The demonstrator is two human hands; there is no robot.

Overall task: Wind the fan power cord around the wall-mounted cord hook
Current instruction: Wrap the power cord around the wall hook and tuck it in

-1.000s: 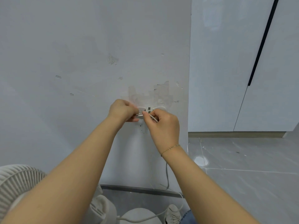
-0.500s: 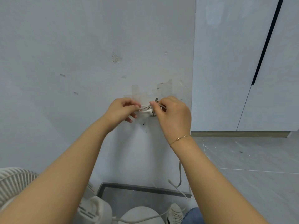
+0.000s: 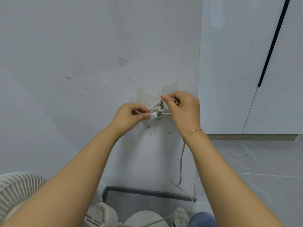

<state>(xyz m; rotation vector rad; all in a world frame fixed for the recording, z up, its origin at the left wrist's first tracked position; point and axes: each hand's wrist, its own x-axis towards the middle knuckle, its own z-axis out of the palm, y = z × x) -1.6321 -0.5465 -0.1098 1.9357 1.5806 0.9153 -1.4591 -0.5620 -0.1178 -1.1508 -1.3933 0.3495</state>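
Observation:
A small metal cord hook [image 3: 159, 110] sticks out of the grey wall at chest height, with turns of white fan power cord [image 3: 180, 163] lying over it. My left hand [image 3: 129, 116] pinches the white plug end of the cord just left of the hook. My right hand [image 3: 183, 110] pinches a strand of cord and holds it up over the hook's top right. Below my right wrist the cord hangs in a loose loop, then trails down toward the fan.
A white fan [image 3: 19, 192] stands at the bottom left, its round base [image 3: 144, 218] near my shoe [image 3: 180, 217]. The wall corner [image 3: 199, 95] lies just right of the hook, with white cabinet doors [image 3: 246, 79] and grey floor tiles [image 3: 262, 169] beyond.
My right hand has lifted the cord strand up and to the right over the hook. The hanging loop below my wrist has risen and shortened. My left hand has stayed beside the hook.

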